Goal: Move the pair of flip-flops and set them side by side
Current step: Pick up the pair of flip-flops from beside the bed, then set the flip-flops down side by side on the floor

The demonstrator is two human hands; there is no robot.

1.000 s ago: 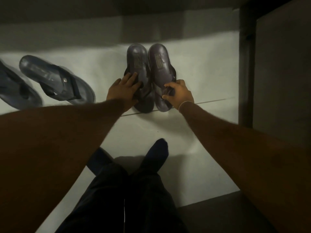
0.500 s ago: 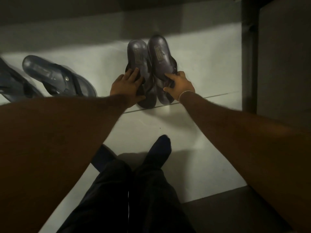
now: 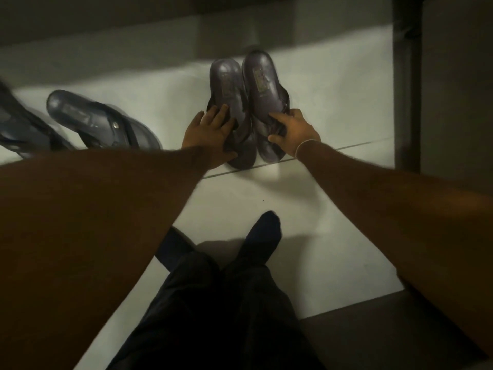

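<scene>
Left hand (image 3: pixel 210 134) and right hand (image 3: pixel 293 130), each grip pinching one flip-flop of the pair (image 3: pixel 245 84), side by side on the floor (image 3: pixel 333 102) at 12 o'clock.

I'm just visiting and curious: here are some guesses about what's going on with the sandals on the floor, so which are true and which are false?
1. Each hand rests on one flip-flop of the pair in the middle. True: the left hand is on the left flip-flop, the right hand on the right flip-flop.
2. The two flip-flops lie far apart. False: they lie side by side, edges close together.
3. Another sandal lies to the left on the floor. True.
4. The person is barefoot. False: a dark sock covers the visible foot.
5. The right wrist is bare. False: it wears a thin band.
</scene>
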